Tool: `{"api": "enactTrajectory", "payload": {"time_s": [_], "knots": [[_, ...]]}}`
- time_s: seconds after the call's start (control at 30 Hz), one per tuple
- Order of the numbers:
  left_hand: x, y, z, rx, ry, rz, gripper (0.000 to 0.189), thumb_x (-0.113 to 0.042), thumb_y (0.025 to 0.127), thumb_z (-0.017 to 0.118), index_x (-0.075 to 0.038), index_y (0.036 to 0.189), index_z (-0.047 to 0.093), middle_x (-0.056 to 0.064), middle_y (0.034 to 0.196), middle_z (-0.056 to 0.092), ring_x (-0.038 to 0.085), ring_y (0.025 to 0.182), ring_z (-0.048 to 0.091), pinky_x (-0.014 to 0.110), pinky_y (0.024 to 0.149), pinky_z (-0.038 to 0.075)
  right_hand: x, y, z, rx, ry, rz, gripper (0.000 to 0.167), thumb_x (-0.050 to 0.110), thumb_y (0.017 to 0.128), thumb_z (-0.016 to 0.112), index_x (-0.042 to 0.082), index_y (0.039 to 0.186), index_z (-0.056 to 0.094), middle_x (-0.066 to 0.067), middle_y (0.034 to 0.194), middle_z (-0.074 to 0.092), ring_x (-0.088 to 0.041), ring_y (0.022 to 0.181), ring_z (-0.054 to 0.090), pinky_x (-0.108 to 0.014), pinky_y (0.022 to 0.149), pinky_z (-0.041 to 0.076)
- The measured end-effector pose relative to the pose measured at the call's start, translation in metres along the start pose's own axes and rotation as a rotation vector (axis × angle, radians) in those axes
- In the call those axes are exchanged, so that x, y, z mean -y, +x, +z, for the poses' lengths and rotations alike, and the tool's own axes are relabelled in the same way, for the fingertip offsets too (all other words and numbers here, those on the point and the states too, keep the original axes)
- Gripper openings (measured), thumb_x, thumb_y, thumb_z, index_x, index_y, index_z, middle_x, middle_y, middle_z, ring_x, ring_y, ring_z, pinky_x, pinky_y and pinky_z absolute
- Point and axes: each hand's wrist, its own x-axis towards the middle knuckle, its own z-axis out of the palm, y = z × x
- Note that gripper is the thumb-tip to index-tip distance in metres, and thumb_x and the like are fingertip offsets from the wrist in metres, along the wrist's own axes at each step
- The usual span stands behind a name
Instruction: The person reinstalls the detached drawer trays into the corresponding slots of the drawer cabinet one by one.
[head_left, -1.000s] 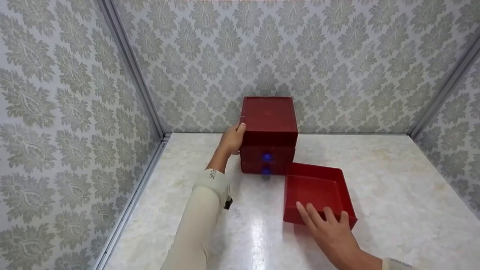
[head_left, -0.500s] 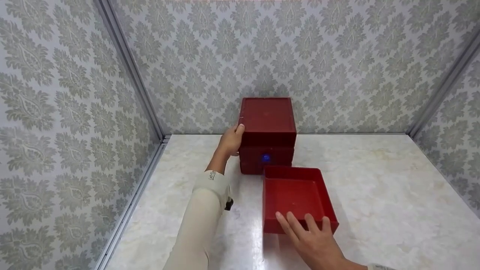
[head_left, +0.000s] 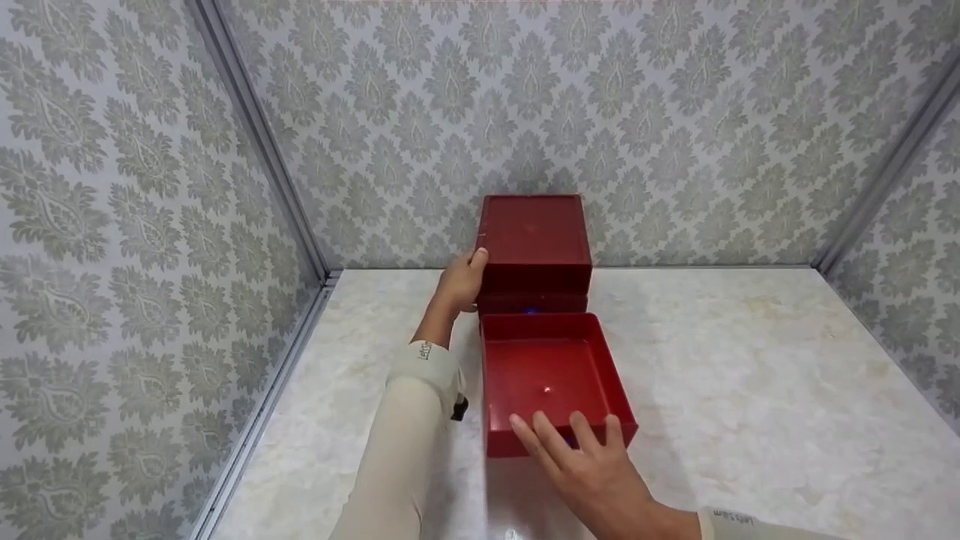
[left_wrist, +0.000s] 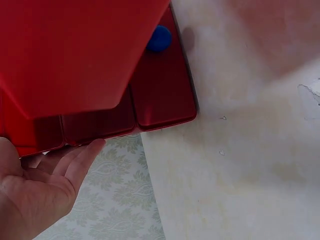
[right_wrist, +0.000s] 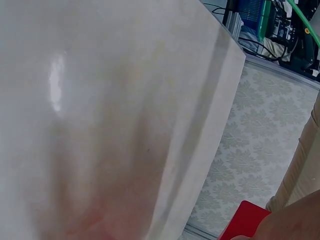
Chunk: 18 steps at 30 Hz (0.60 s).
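Note:
A dark red drawer cabinet point(head_left: 534, 229) stands against the back wall, its top slot without a drawer. My left hand point(head_left: 460, 281) grips its left side, thumb at the front edge of the top. In the left wrist view, those fingers lie along the cabinet's side near the lower drawers, one showing a round blue knob point(left_wrist: 159, 38). In front of the cabinet, my right hand point(head_left: 592, 469) holds a bare red drawer point(head_left: 540, 327) by its front wall, fingers over the rim. The drawer covers most of the cabinet's lower front. The right thumb's grip is hard to make out.
The pale marbled table point(head_left: 750, 360) extends to both sides. Patterned wall panels point(head_left: 675, 112) with grey metal edges enclose it at the back and sides. In the right wrist view, cables and equipment point(right_wrist: 275, 30) lie beyond the table edge.
My right hand has carried the drawer leftward, from the cabinet's front right to straight before it, and raised it slightly. The left hand keeps its grip on the cabinet.

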Motion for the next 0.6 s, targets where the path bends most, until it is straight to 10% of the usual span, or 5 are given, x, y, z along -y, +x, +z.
{"api": "enactTrajectory", "payload": {"time_s": [0.6], "knots": [[0.000, 0.002, -0.001, 0.001, 0.008, 0.000, 0.058, -0.053, 0.108, 0.031, -0.027, 0.159, 0.038, 0.018, 0.148, 0.054, 0.037, 0.109, 0.067, 0.056, 0.081, 0.061, -0.013, 0.040, 0.005, -0.049, -0.135, 0.021, 0.124, 0.027, 0.053, 0.100, 0.026, 0.159, 0.036, -0.002, 0.141, 0.054, -0.034, 0.109, 0.060, -0.061, 0.083, 0.056]]}}
